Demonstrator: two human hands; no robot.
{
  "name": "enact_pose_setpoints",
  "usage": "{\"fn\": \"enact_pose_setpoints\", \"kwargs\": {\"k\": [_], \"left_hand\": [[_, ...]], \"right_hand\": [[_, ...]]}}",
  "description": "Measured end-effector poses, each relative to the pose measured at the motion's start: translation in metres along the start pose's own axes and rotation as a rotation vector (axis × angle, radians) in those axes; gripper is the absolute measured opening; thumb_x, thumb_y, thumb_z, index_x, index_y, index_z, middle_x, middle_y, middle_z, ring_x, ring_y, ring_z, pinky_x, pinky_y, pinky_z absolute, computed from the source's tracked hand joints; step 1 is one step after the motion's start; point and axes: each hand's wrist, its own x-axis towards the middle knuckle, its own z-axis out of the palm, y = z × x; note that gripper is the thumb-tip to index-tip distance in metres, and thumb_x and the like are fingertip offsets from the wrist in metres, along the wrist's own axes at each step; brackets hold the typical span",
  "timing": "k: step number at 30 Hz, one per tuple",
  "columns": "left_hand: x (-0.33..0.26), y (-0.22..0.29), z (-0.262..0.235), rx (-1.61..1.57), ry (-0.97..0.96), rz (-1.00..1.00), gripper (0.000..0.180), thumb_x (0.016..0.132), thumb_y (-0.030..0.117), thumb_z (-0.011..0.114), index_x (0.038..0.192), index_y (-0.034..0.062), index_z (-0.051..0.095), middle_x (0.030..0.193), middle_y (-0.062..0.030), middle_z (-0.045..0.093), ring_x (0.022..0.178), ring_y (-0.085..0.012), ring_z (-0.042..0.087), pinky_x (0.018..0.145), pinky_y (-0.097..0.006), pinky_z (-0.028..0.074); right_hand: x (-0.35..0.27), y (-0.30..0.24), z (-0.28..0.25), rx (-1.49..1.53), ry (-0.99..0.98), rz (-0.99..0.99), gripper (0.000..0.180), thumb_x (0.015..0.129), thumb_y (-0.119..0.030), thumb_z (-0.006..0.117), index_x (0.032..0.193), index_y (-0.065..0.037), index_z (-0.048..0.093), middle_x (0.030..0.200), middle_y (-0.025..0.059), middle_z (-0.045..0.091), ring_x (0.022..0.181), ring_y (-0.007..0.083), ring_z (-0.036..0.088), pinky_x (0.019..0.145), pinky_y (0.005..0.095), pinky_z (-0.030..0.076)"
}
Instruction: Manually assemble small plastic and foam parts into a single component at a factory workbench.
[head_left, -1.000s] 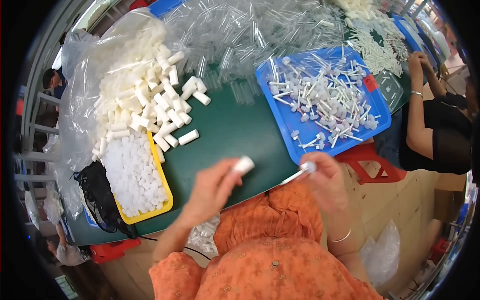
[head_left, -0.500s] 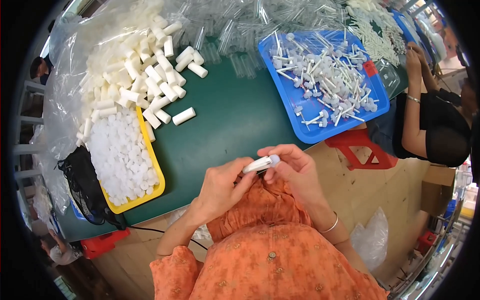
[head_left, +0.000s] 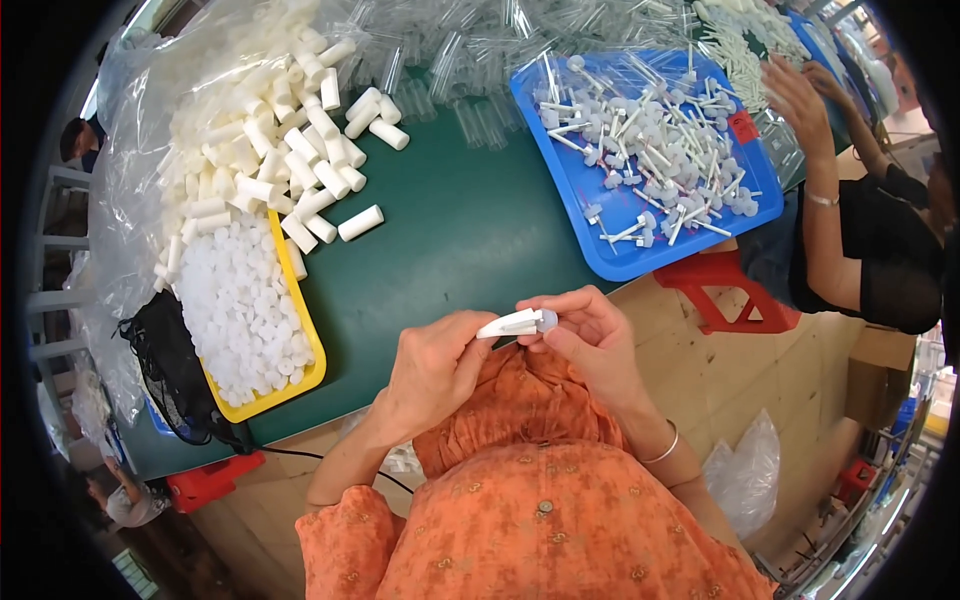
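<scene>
You wear an orange top (head_left: pixel 540 530) with a faint speckled pattern and a small round button at the middle of the chest. Its short sleeves end above your elbows, leaving both forearms bare. A thin silver bangle (head_left: pixel 662 450) circles your right wrist; your left wrist carries nothing.

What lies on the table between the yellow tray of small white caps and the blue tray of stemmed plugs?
In the head view, bare green tabletop separates the yellow tray from the blue tray; one loose white plastic tube lies near the yellow side.

White tube (head_left: pixel 510 324) horizontal, grey cap (head_left: pixel 546 319) at end.
</scene>
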Motion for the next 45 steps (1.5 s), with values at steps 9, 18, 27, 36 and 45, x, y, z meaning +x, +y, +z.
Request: {"fn": "enact_pose_setpoints", "kwargs": {"k": [9,18,27,36,45], "left_hand": [[0.004,-0.001,-0.005,-0.549,-0.268,-0.364,0.021,0.092,-0.001,0.058,0.112,0.0008,0.06,0.087,-0.004,0.064,0.066,-0.0084,0.06,0.056,-0.024,0.047],[0.005,0.0,0.005,-0.766,-0.172,-0.442,0.021,0.095,0.005,0.043,0.114,0.0009,0.054,0.1,-0.0041,0.06,0.092,-0.0089,0.056,0.081,-0.026,0.047],[0.02,-0.001,0.005,-0.922,-0.077,-0.517,0.027,0.091,-0.003,0.052,0.116,-0.0004,0.058,0.104,-0.0058,0.064,0.098,-0.0114,0.06,0.088,-0.026,0.049],[0.158,-0.048,-0.041,0.312,0.336,0.104,0.017,0.092,0.014,0.061,0.1,-0.0003,0.067,0.072,-0.015,0.066,0.062,-0.026,0.064,0.06,-0.035,0.05],[0.177,-0.051,-0.043,0.669,0.117,-0.247,0.029,0.085,0.032,0.066,0.079,0.0034,0.072,0.072,-0.021,0.067,0.078,-0.038,0.068,0.07,-0.047,0.054]], "right_hand": [[-0.007,0.009,-0.008,-0.78,-0.081,-0.611,0.03,0.082,0.012,0.068,0.107,-0.002,0.06,0.123,0.019,0.06,0.102,0.0248,0.066,0.079,0.0309,0.057],[-0.003,0.012,-0.002,-0.708,-0.123,-0.595,0.033,0.079,0.01,0.072,0.107,-0.004,0.062,0.118,0.0157,0.061,0.1,0.0239,0.065,0.081,0.0297,0.055],[0.019,-0.009,0.015,-1.127,-0.068,-0.698,0.037,0.074,0.007,0.07,0.107,-0.006,0.059,0.106,0.0095,0.062,0.09,0.0278,0.061,0.079,0.037,0.049],[0.032,0.007,0.005,-1.383,-0.081,-0.798,0.017,0.083,-0.005,0.066,0.099,-0.006,0.063,0.097,0.0069,0.064,0.085,0.0266,0.06,0.075,0.0392,0.046],[0.025,0.016,-0.001,-1.123,0.031,-0.749,0.02,0.086,-0.002,0.065,0.105,-0.006,0.068,0.096,0.0083,0.064,0.084,0.0261,0.061,0.073,0.0354,0.049]]}}
